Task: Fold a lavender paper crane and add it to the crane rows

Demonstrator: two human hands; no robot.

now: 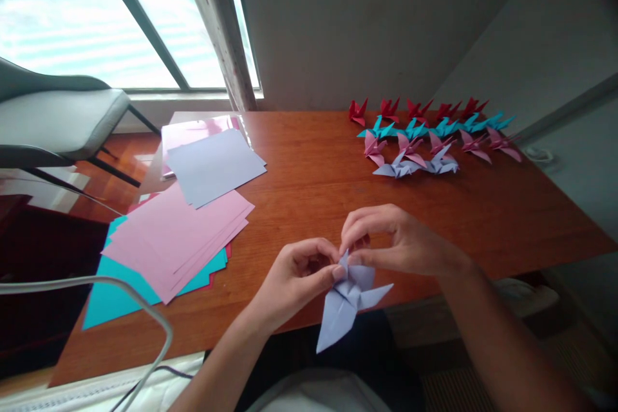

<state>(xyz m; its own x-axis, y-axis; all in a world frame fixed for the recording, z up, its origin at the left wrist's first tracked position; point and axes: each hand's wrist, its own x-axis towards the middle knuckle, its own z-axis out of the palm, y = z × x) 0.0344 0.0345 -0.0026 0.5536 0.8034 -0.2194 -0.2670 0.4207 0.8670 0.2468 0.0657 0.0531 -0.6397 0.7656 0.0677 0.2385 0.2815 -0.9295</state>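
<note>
A pale lavender origami crane [348, 299] is held over the near edge of the table, its wings spread and one point aimed down toward my lap. My left hand [303, 273] pinches it near its upper tip between thumb and forefinger. Opposite, my right hand [393, 241] pinches the same upper tip, with the fingers of both hands almost meeting. The fingertips partly hide that tip.
Rows of folded cranes in red [418, 111], turquoise [415, 130], pink [412, 148] and lavender [400, 167] stand at the table's back right. Lavender sheets [217, 167] and pink sheets [178, 235] lie left, over turquoise paper [111, 296]. A white cable [145, 306] curves at the near left.
</note>
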